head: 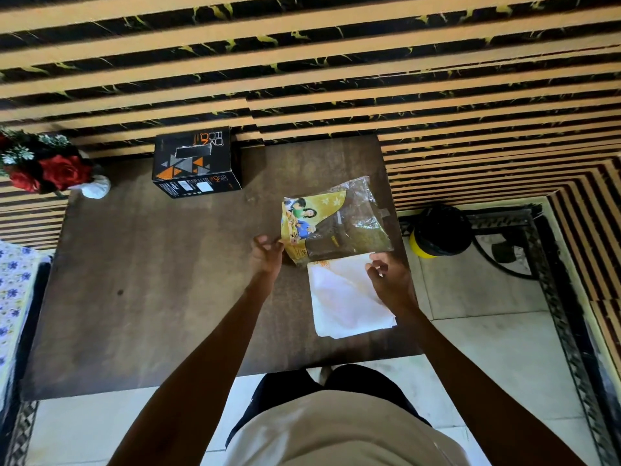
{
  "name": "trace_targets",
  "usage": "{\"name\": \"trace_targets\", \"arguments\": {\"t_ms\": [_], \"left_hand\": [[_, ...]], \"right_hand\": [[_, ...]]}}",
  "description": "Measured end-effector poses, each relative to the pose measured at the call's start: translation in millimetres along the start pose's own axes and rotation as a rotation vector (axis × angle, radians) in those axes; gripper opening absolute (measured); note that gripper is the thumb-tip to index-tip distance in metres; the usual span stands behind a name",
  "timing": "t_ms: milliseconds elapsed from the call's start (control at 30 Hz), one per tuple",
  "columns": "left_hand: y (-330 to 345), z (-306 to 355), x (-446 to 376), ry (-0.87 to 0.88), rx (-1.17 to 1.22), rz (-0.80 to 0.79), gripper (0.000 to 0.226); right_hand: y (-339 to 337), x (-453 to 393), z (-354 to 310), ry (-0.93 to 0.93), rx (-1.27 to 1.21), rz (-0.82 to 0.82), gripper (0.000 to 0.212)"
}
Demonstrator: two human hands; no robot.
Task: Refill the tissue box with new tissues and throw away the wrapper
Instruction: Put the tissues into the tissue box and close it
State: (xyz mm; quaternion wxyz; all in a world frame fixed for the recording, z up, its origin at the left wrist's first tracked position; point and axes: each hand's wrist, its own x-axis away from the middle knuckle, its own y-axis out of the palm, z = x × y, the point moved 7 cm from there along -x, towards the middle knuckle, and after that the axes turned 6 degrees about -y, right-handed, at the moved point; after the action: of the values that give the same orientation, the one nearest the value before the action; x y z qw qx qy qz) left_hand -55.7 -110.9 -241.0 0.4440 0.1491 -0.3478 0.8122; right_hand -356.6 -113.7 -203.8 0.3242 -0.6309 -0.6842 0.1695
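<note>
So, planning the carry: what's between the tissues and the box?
Head view: only bare table between tissues and box; the wrapper lies off to the side.

Red flower bouquet [47, 169] at brown table [151, 280] far-left corner; floral cloth [13, 290] left.

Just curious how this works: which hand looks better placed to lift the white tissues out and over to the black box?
Probably the right hand: it rests on the tissue stack, while the left hand pinches the wrapper.
</note>
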Motion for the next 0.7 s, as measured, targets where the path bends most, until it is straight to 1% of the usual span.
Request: {"name": "trace_targets", "arguments": {"t_ms": [67,133,167,233,267,300,333,367,433,533,567,633,700], "left_hand": [[-6,3,4,0.117,-0.087,0.044,0.051],[-4,5,9,0.215,-0.135,0.041,0.051],[-5,6,11,0.249,-0.132,0.027,0.049],[-11,5,11,0.284,-0.09,-0.017,0.042],[-12,2,8,0.287,-0.056,-0.047,0.033],[-13,-1,6,0.297,-0.03,-0.066,0.025],[-14,-5,2,0.293,-0.012,-0.079,0.022],[-14,-8,0,0.292,0.0,-0.091,0.021],[-15,-11,-6,0.289,0.029,-0.151,0.019],[-9,-11,-4,0.255,-0.041,-0.261,0.014],[-5,-11,-4,0.267,-0.047,-0.293,0.014],[-1,-12,-4,0.282,-0.091,-0.318,0.014],[3,-12,-2,0.258,-0.128,-0.327,0.01]], "right_hand": [[4,-4,-12,-0.011,-0.05,-0.033,0.024],[9,-8,-13,0.034,-0.05,-0.085,0.023],[16,-10,-12,0.049,-0.038,-0.137,0.023],[38,-9,-16,0.053,0.018,-0.294,0.025],[48,-8,-17,0.05,0.075,-0.365,0.027],[54,-5,-17,0.041,0.136,-0.416,0.03],[62,-3,-18,0.034,0.19,-0.445,0.033],[64,-2,-19,0.034,0.229,-0.456,0.037],[69,4,-22,0.052,0.27,-0.408,0.04],[66,11,-32,0.047,0.344,-0.309,0.036],[65,13,-34,0.06,0.354,-0.29,0.037],[66,17,-37,0.077,0.383,-0.291,0.045],[67,22,-35,0.088,0.418,-0.284,0.053]]}}
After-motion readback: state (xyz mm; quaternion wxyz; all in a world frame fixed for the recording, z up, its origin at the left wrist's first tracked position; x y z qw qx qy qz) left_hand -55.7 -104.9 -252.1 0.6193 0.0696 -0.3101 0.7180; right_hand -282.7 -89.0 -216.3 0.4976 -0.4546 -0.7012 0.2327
